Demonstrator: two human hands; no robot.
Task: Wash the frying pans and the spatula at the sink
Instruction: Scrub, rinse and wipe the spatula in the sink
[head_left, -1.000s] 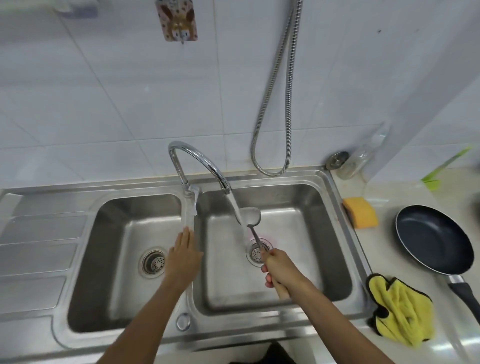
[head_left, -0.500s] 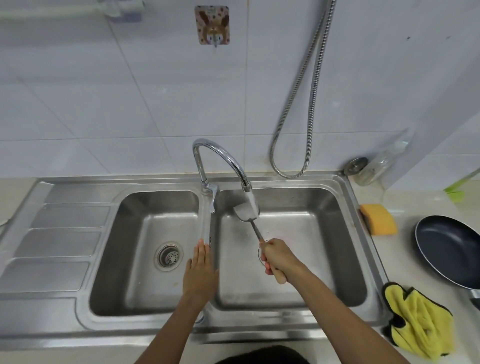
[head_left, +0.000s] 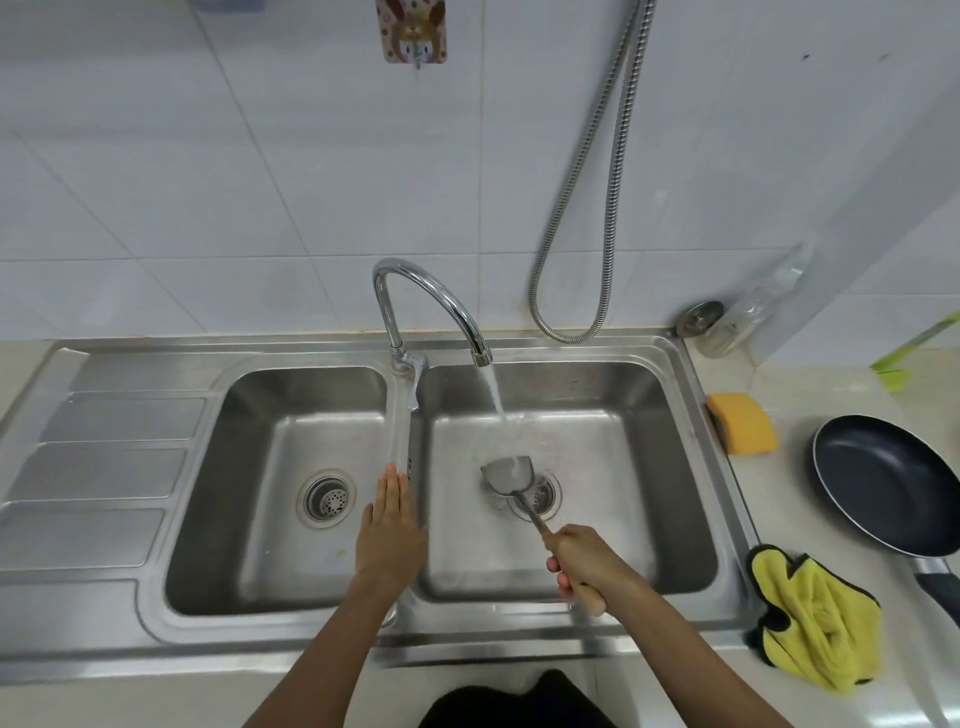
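Note:
My right hand (head_left: 582, 564) grips the wooden handle of a metal spatula (head_left: 509, 475), whose blade sits low in the right basin under the water running from the faucet (head_left: 431, 296), just over the drain. My left hand (head_left: 389, 525) lies flat, fingers together, on the divider between the two basins of the steel sink (head_left: 691, 415), holding nothing. A dark non-stick frying pan (head_left: 888, 478) rests on the counter at the right, its handle running off toward the lower right edge.
A yellow sponge (head_left: 743, 423) lies beside the sink's right rim. A yellow cloth with black trim (head_left: 815, 618) is crumpled below the pan. A metal shower hose (head_left: 587, 208) hangs on the tiled wall. A clear bottle (head_left: 748, 312) stands in the back corner. The drainboard (head_left: 104, 457) is at the left.
The spatula blade has dropped from right under the spout down to near the drain, with the stream now falling on it. My left hand has stayed on the divider.

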